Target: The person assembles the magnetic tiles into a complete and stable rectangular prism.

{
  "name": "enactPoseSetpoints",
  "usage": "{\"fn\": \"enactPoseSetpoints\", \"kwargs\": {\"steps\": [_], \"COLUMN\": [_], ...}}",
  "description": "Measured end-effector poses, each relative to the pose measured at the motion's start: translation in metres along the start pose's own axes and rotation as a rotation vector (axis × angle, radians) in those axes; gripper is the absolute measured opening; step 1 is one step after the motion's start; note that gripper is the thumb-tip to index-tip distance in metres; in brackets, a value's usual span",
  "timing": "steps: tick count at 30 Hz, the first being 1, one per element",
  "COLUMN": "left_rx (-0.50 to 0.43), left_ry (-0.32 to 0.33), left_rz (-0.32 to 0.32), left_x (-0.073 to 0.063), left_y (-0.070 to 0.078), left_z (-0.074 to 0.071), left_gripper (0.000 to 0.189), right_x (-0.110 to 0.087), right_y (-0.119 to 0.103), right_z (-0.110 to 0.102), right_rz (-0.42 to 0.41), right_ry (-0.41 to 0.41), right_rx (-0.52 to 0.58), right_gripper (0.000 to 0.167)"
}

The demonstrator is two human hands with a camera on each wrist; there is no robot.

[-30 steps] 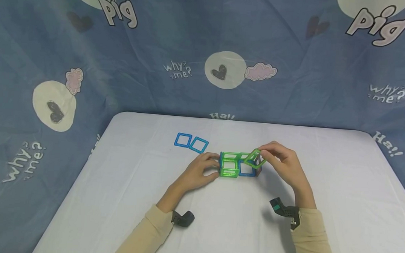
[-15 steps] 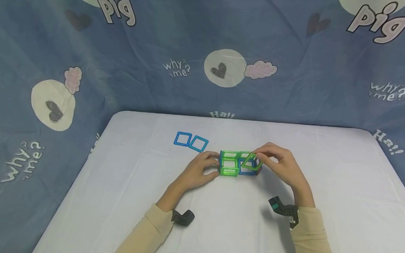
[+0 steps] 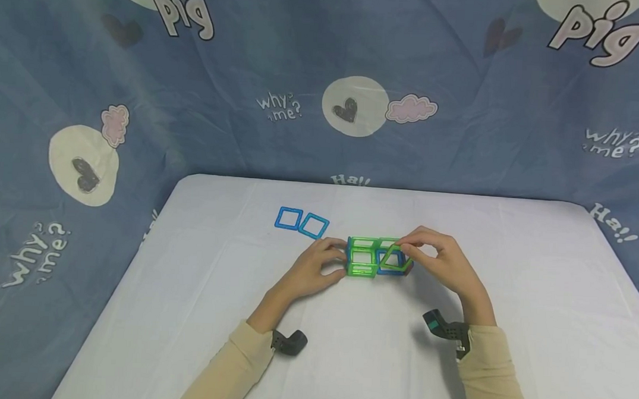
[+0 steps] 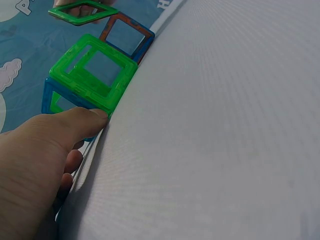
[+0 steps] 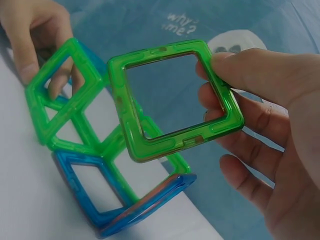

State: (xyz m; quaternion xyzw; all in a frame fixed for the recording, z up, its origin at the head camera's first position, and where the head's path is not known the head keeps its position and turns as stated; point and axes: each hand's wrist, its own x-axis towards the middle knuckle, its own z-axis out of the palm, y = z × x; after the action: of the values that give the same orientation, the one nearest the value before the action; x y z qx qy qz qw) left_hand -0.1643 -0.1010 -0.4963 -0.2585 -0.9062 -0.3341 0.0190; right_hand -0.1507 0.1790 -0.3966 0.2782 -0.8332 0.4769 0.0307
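A small build of square magnetic tiles (image 3: 361, 270), mostly green, rests on the white table. At its right part a blue tile (image 5: 111, 217) stands upright, and a red-and-blue tile (image 5: 155, 200) forms the right end. My left hand (image 3: 313, 270) grips the build's left end, thumb at the near corner (image 4: 95, 117) and fingers round the blue end tile (image 4: 47, 95). Between thumb and fingers, my right hand (image 3: 445, 261) pinches one edge of a loose green magnetic tile (image 5: 185, 142), which hangs tilted above the build's right section.
Two blue square tiles (image 3: 288, 228) lie flat behind my left hand, corners close together. A white cloth covers the table (image 3: 345, 355). Behind it hangs a blue printed curtain (image 3: 462, 122). Dark wrist cameras (image 3: 290, 343) are strapped to both wrists.
My right hand has moved slightly left and brought the green tile down over the build's right section, changing its tilt. The left hand stays at the left end.
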Motion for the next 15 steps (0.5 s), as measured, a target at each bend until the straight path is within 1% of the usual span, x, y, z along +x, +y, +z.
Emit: {"fn": "enactPoseSetpoints", "kwargs": {"steps": [4, 11, 15], "left_rx": [0.005, 0.005, 0.002], "left_ry": [0.000, 0.007, 0.008], "left_rz": [0.004, 0.012, 0.015], "left_x": [-0.0004, -0.0003, 0.0003], "left_y": [-0.0001, -0.0005, -0.0003], "left_z": [0.0002, 0.0001, 0.0002], "left_gripper": [0.020, 0.020, 0.020], "right_x": [0.0001, 0.0001, 0.0002], "right_y": [0.0018, 0.0026, 0.0038], "right_z": [0.0006, 0.0018, 0.0025], "right_rz": [0.002, 0.039, 0.032], "right_ry": [-0.020, -0.055, -0.061], "right_rx": [0.008, 0.022, 0.032], "right_gripper": [0.012, 0.013, 0.013]}}
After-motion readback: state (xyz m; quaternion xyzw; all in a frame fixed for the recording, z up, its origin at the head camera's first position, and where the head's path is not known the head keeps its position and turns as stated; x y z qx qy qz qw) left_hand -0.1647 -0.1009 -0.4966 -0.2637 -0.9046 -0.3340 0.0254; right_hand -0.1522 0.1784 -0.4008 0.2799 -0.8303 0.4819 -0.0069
